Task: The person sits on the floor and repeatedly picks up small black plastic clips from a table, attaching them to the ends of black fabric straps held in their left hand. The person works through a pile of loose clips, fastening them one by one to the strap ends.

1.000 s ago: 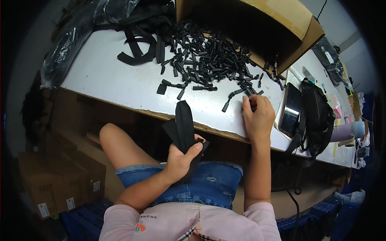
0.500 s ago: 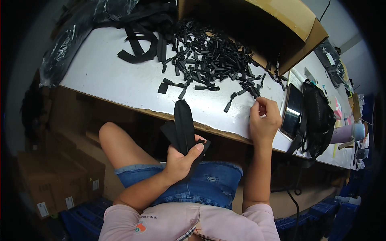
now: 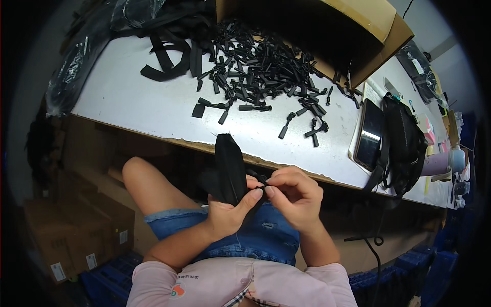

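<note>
My left hand (image 3: 225,217) is closed around a folded black zipper tape (image 3: 228,166), whose pointed end stands up toward the table edge. Against its fingertips comes my right hand (image 3: 298,197), thumb and forefinger pinched on a small black zipper slider (image 3: 264,183) at the tape. The fingers cover most of the slider, so how it sits on the tape cannot be made out. Both hands are over my lap, just in front of the table. Beyond them lies a heap of black zipper sliders with pulls (image 3: 266,66), with several loose ones nearer the edge.
A cardboard box (image 3: 353,20) lies open behind the heap. More black tape (image 3: 166,71) and a plastic-wrapped bundle (image 3: 71,77) lie at the left. On the right are a phone (image 3: 368,135), a black bag (image 3: 401,148) and a purple roll (image 3: 434,165). Cartons (image 3: 66,235) stand low at left.
My right hand has come from the table's sliders back to my left hand, bringing a zipper slider to the tape. A few loose sliders near the edge have shifted.
</note>
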`<state>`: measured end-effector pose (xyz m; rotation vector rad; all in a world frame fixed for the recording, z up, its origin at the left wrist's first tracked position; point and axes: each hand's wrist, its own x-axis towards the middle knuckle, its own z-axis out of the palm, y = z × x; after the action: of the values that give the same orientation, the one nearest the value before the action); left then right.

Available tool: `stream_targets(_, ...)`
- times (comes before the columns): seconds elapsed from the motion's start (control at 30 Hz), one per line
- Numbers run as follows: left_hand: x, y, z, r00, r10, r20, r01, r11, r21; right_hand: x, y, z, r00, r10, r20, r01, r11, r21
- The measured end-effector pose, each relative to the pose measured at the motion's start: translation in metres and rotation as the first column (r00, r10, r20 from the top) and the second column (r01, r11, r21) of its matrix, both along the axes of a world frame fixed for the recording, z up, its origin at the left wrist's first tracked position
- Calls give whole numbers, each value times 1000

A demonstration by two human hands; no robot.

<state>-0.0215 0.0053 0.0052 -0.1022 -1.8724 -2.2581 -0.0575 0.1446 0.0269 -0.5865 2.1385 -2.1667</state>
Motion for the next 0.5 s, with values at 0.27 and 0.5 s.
stream_targets(0.27, 1, 1, -1, 999, 16, -32, -16, 1000, -2, 10, -7, -8, 998, -54, -24, 54, 998, -18)
stream_targets(0.5, 4, 1, -12, 997, 77, 25, -76, 996, -39, 21, -18, -20, 925, -25, 379, 141, 949, -282)
